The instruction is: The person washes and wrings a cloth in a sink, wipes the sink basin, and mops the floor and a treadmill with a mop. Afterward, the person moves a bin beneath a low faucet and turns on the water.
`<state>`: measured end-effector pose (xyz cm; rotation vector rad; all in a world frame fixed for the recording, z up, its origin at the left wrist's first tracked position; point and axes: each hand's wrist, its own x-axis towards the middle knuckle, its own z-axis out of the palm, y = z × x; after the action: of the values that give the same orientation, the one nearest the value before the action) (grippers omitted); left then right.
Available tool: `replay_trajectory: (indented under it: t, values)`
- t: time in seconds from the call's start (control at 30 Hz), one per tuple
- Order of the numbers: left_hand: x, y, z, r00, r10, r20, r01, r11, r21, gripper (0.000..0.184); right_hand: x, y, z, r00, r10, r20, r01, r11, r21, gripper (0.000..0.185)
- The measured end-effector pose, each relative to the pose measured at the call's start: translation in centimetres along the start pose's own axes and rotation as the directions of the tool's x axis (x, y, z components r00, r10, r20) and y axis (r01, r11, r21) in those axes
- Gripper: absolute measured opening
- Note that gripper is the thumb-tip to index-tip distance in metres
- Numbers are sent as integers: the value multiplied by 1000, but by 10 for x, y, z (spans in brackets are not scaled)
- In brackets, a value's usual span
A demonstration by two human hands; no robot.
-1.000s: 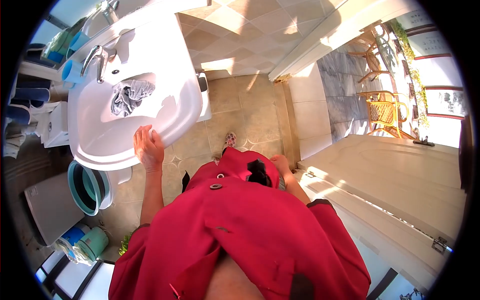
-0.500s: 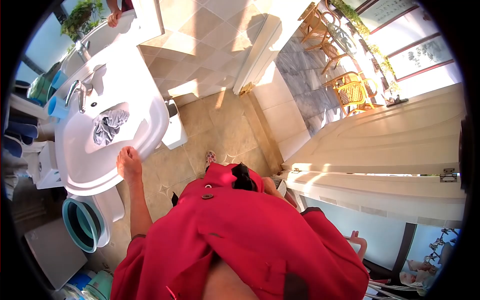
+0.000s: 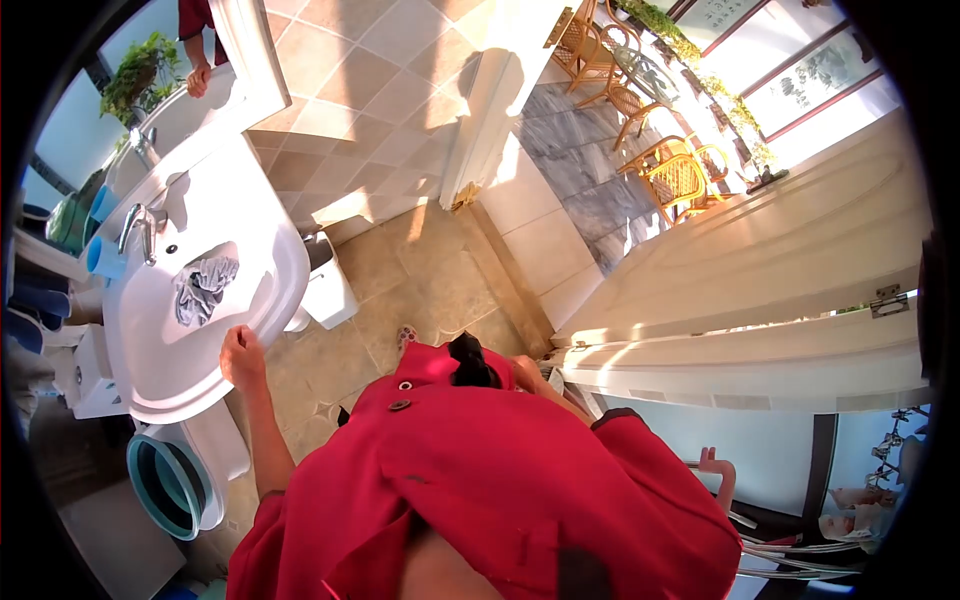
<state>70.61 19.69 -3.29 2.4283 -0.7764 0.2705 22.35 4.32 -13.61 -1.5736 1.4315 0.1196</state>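
Observation:
My left hand (image 3: pixel 242 358) is at the front rim of the white washbasin (image 3: pixel 290 270), its fingers loosely curled with nothing visible in them. I cannot tell whether it touches the rim. A wet grey cloth (image 3: pixel 205 290) lies crumpled in the bowl, below the chrome faucet (image 3: pixel 148 232). My right hand (image 3: pixel 528 372) is partly visible beside the black bow (image 3: pixel 470 362) on the red garment (image 3: pixel 480 460); its fingers are hidden.
A light blue cup (image 3: pixel 104 258) stands by the faucet. Below the basin are a teal folding tub (image 3: pixel 165 487) and a white bin (image 3: pixel 330 290). To the right, an open door (image 3: pixel 760 280) stands beside a doorway, with wicker chairs (image 3: pixel 675 180) outside.
The view has shifted, so the basin sits lower and further left. My left hand stays near the rim, and more of my right hand shows beside the bow. The cloth still lies in the bowl.

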Motion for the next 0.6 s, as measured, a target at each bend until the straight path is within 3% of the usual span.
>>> replay_trajectory:
  t: [0.1,0.27,0.37,0.6]
  values:
    - [0,1,-1,1000,-25,0,25,1000,16,16,-8,-5,-4,999,-13,31,13,1000,-2,35]
    - [2,2,-5,1000,14,-1,-14,1000,6,16,60,113,34,959,-272,-82,278,958,65,29]
    - [2,4,-6,1000,-21,-7,21,1000,-14,15,45,74,31,924,-380,-29,364,902,-233,30]
    - [13,5,6,966,-257,-40,259,963,71,23,80,31,12,986,-129,102,155,936,-316,29]
